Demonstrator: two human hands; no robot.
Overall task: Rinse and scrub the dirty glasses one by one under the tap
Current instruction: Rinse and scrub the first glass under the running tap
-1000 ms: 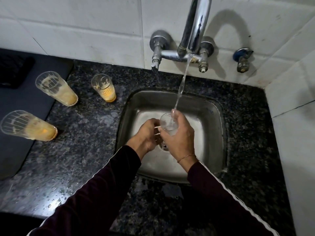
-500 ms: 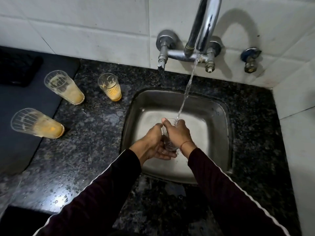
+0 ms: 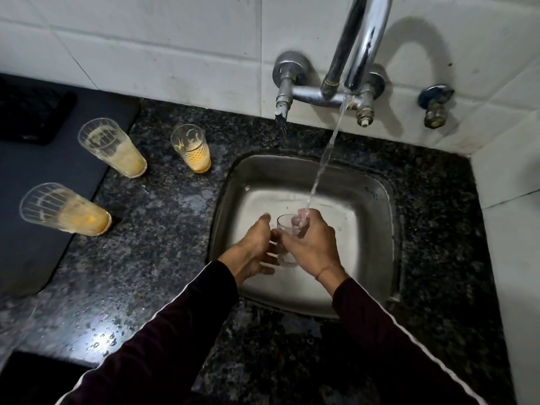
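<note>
Sleeves: your two dark sleeves (image 3: pixel 181 331) with a pale stripe come in from 6 o'clock and meet over the sink.
Left hand: your left hand (image 3: pixel 251 252) is against the left side of the glass, thumb up near the rim and fingers curled under the lower part, so it holds the glass from 9 o'clock.
Right hand: your right hand (image 3: pixel 314 244) wraps the glass from 3 o'clock, with fingers curled over the rim where the water lands; a thin band sits at the wrist.
Glass: the clear glass (image 3: pixel 287 235) is between your two hands, above the sink floor, near the middle of the basin, mouth tilted toward 12 o'clock. Whether any dirt is left inside, you cannot tell.
Water: the stream (image 3: pixel 324 159) runs down from the spout and hits your right fingers at the rim of the glass.
Sink: the steel sink (image 3: pixel 377 200) is set into the dark speckled counter (image 3: pixel 163 258), which is wet at 8 o'clock.
Dirty glasses: three stand on the counter at 10 o'clock, each with yellow-orange residue: the nearest glass (image 3: pixel 65 210) beside the dark mat, the middle glass (image 3: pixel 112 147) farther back, the small glass (image 3: pixel 191 147) closest to the sink.
Mat: the dark mat (image 3: pixel 35 176) lies at 9 o'clock.
Tap: the chrome tap (image 3: pixel 356 48) is fixed to the white tiled wall (image 3: pixel 146 39) at 12 o'clock, with a separate small valve (image 3: pixel 435 105) at 1 o'clock.
</note>
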